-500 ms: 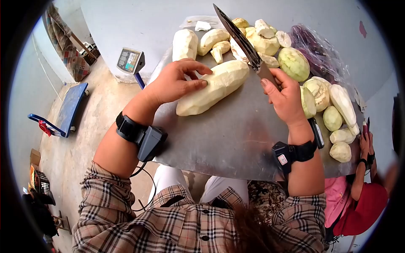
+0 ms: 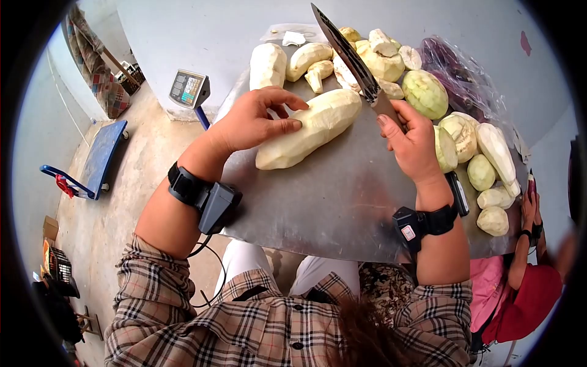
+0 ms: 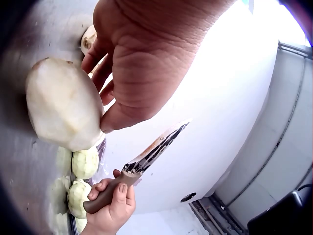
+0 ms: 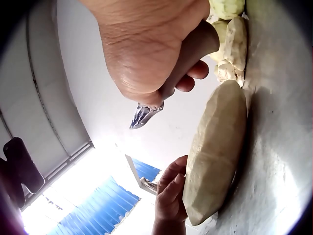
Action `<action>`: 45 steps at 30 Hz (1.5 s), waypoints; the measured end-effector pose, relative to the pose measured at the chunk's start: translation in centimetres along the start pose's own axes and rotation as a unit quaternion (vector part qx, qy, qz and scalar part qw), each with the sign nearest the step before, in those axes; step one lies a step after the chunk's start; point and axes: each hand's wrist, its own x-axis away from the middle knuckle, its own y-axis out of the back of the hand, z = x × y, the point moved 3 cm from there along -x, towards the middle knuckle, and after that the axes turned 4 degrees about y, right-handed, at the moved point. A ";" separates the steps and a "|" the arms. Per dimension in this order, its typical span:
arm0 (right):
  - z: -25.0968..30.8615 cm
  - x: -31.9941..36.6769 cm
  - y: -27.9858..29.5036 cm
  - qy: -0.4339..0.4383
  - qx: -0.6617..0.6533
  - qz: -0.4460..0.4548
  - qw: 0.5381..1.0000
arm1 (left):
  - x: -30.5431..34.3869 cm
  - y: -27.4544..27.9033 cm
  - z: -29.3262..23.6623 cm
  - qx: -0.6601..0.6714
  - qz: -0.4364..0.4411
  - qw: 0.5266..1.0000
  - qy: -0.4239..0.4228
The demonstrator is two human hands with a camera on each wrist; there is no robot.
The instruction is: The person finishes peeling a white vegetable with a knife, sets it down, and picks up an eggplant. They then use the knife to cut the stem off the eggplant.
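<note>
A long, thick peeled eggplant (image 2: 318, 131), pale cream with flat cut facets, lies slantwise on the metal table (image 2: 342, 202). My left hand (image 2: 260, 119) rests its thumb and fingertips on the eggplant's upper left side; in the left wrist view the fingers (image 3: 103, 73) bend loosely against it. My right hand (image 2: 416, 137) grips the brown handle of a knife (image 2: 351, 58). The blade is raised, pointing up and away, above the far end of the eggplant, with pale residue on its dark face. In the right wrist view my palm hides part of the handle (image 4: 198, 46).
Several peeled eggplants (image 2: 426, 95) line the table's back and right side. A clear plastic bag (image 2: 471, 79) holds purple ones. At the right edge another person's hands (image 2: 531, 211) work. A scale display (image 2: 188, 88) and a blue trolley (image 2: 105, 158) stand at left.
</note>
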 end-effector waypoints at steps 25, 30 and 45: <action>-0.6 0.0 0.1 -0.018 -0.071 -0.045 0.996 | -0.5 -0.7 1.4 0.204 0.003 0.968 0.146; -0.7 0.0 0.2 -0.015 -0.081 -0.049 0.995 | -0.5 -0.7 1.6 0.284 0.014 0.948 0.140; -0.9 0.0 0.1 -0.009 -0.060 -0.051 0.997 | -0.1 -0.8 0.9 0.056 0.082 0.995 0.030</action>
